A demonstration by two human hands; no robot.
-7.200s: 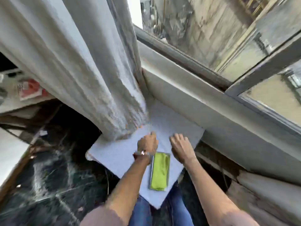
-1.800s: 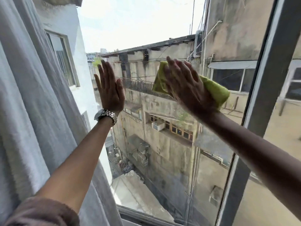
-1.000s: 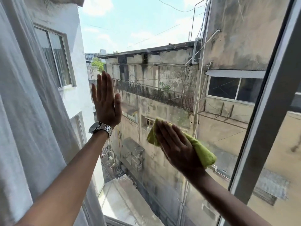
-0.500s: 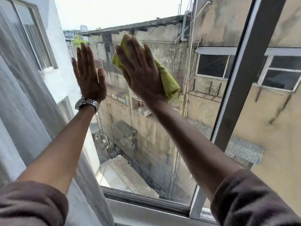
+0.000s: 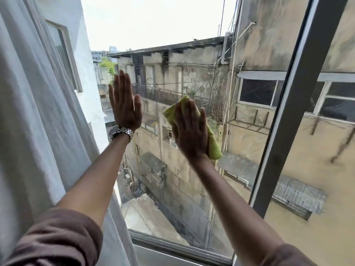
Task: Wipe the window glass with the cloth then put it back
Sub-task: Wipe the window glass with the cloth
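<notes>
The window glass (image 5: 172,189) fills the middle of the view. My right hand (image 5: 190,131) lies flat on the pane and presses a yellow-green cloth (image 5: 213,148) against it; most of the cloth is hidden under the palm, with its edges showing at the top left and lower right. My left hand (image 5: 124,106), with a metal watch on the wrist, rests flat on the glass to the left of the cloth, fingers upward and holding nothing.
A white curtain (image 5: 38,131) hangs along the left side, next to my left arm. A grey vertical window frame (image 5: 278,121) stands to the right of the cloth. The lower frame rail (image 5: 182,248) runs along the bottom. Old buildings show outside.
My right hand has slid the cloth down and to the right on the glass since half a second ago. My left hand stays flat on the pane.
</notes>
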